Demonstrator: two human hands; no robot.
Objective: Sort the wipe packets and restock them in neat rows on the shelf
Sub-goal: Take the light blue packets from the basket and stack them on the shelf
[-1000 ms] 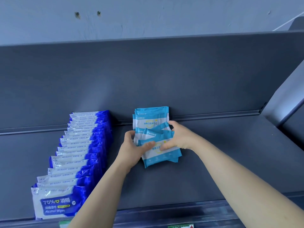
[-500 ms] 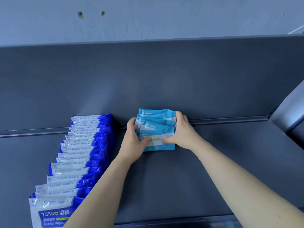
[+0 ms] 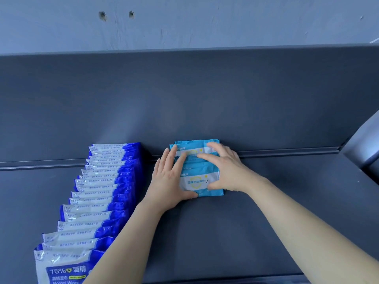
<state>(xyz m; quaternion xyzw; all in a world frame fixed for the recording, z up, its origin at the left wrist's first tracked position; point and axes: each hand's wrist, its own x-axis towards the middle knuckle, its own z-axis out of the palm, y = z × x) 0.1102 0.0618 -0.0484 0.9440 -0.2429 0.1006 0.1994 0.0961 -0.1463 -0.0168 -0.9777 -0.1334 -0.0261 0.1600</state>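
A short row of light blue wipe packets (image 3: pixel 198 181) leans against the back wall of the dark grey shelf (image 3: pixel 266 201). My left hand (image 3: pixel 170 181) presses flat on the row's left side, thumb under the front packet. My right hand (image 3: pixel 223 167) lies over the right side, fingers spread across the upper packets. To the left, a long row of dark blue and white alcohol wipe packets (image 3: pixel 98 193) runs from the back wall to the front edge.
The shelf's back panel (image 3: pixel 184 99) rises behind the rows. A slanted grey side support (image 3: pixel 363 144) closes the right end. Bare shelf floor lies right of the light blue packets and in front of them.
Both hands pushed the light blue packets back to the wall, then shifted from gripping the bundle to pressing flat on it. The packets now overlap in a straight row.
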